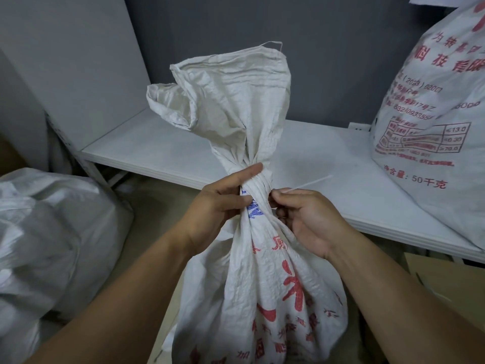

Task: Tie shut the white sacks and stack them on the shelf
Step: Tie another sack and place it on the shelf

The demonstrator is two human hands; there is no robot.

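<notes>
**Forearms in, sack gathered at the neck, tie going on**

Forearms reach in from the bottom edge and between them stands the sack, white with red print, upright on the floor just in front of the shelf. Left hand has the twisted neck, fingers curled round it and thumb laid along the top, with the loose mouth of the sack flaring out above. Right hand is tight against the other side of the neck, thumb and fingertips pinching a thin white tie whose free end pokes up and to the right. Whether the tie already runs round the neck is hard to tell, as the folds hide it.

So it's the tying step, by the look of it, and not finished. The next move calls for the left hand to hold the twist firm while the right draws the tie snug and fastens it. Only then does the sack get lifted to the shelf.

The count: three sacks. That's one in the hands, one shelf sack standing at the right end of the shelf, and one floor sack slumped at the left, blurred and apparently white too. One tie is in view, with one shelf board and two hands. Some cardboard lies low on the right.
</notes>
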